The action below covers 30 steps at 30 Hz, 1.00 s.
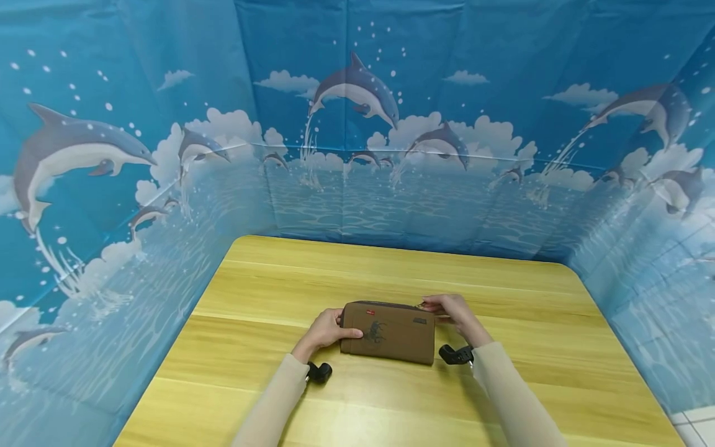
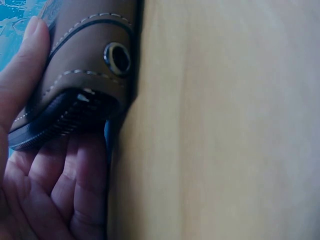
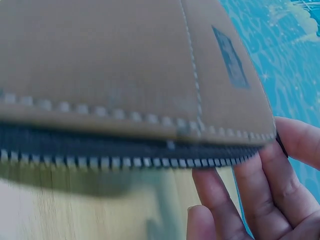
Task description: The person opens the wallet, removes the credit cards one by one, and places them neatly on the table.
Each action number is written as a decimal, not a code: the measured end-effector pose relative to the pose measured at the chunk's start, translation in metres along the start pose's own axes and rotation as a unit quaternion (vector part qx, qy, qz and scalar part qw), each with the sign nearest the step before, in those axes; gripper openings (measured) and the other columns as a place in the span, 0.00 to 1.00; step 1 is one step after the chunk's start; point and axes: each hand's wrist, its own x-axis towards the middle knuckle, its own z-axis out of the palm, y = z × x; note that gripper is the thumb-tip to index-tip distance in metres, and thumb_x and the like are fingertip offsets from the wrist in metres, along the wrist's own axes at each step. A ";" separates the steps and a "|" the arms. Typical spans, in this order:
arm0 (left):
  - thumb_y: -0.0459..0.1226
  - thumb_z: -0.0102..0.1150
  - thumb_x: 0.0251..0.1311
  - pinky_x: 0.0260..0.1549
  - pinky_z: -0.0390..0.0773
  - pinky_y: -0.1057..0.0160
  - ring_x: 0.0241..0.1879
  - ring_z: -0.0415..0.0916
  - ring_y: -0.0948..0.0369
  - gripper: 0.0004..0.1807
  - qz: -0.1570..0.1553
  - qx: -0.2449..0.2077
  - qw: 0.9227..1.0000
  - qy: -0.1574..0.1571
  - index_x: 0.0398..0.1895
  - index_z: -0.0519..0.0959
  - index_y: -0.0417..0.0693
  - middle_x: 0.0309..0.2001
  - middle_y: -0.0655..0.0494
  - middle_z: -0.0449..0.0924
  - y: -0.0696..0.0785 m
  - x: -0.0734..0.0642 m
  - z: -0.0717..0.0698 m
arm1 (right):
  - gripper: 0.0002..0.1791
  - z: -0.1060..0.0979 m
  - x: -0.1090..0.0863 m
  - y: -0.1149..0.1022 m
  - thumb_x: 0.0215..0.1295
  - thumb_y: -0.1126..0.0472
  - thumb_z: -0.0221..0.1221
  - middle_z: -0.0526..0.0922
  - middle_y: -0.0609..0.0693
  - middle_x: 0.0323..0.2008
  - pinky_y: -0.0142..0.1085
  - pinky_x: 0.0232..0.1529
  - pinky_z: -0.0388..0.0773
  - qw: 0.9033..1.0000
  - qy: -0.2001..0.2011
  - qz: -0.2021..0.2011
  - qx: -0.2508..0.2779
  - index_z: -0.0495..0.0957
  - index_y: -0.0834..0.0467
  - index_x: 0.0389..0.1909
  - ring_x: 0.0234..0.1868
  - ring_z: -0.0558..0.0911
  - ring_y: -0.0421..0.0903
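So the left hand is clamping its fingers on one end of the wallet, one thumb pressing the front and the others bending in behind. The right hand is working the far top corner, and its fingers are pinching what looks like one small zip pull; the tip is too tiny to be sure. That makes two hands sharing one brown wallet.

The wallet is sitting between them at about the middle of the desk, front tilting up toward the head camera. I can't tell whether its bottom edge is touching down. Its front is showing three extras: one red tag, one dark print and one dark patch. One metal eyelet is showing at the left end, and the right wrist view is catching one row of teeth on the zip.

Further out, two pale sleeves are covering the arms, with two black wrist cameras sticking out. One blue backdrop is wrapping around the wood-look desk, three big dolphins leaping across it among smaller ones.
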 end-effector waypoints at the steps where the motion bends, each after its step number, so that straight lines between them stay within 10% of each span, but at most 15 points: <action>1: 0.43 0.72 0.48 0.31 0.76 0.61 0.27 0.78 0.60 0.14 0.001 -0.002 1.000 -0.001 0.35 0.83 0.46 0.27 0.57 0.83 0.000 0.000 0.000 | 0.18 -0.002 0.000 0.001 0.61 0.53 0.62 0.85 0.48 0.29 0.44 0.41 0.77 1.000 0.002 0.001 0.005 0.84 0.64 0.42 0.32 0.82 0.44; 10: 0.43 0.72 0.49 0.31 0.77 0.61 0.27 0.79 0.59 0.15 0.006 0.002 1.000 -0.001 0.38 0.83 0.47 0.28 0.57 0.83 -0.001 -0.001 -0.002 | 0.21 -0.016 -0.008 0.009 0.64 0.54 0.59 0.85 0.51 0.30 0.42 0.38 0.77 1.000 -0.001 0.001 0.005 0.80 0.69 0.47 0.36 0.83 0.49; 30: 0.46 0.72 0.47 0.29 0.75 0.62 0.24 0.75 0.61 0.14 0.004 0.019 1.000 0.009 0.32 0.82 0.49 0.25 0.58 0.81 -0.001 -0.002 -0.001 | 0.15 -0.014 -0.017 0.021 0.66 0.56 0.54 0.71 0.45 0.15 0.32 0.20 0.72 0.998 -0.030 0.049 0.030 0.77 0.61 0.25 0.15 0.71 0.39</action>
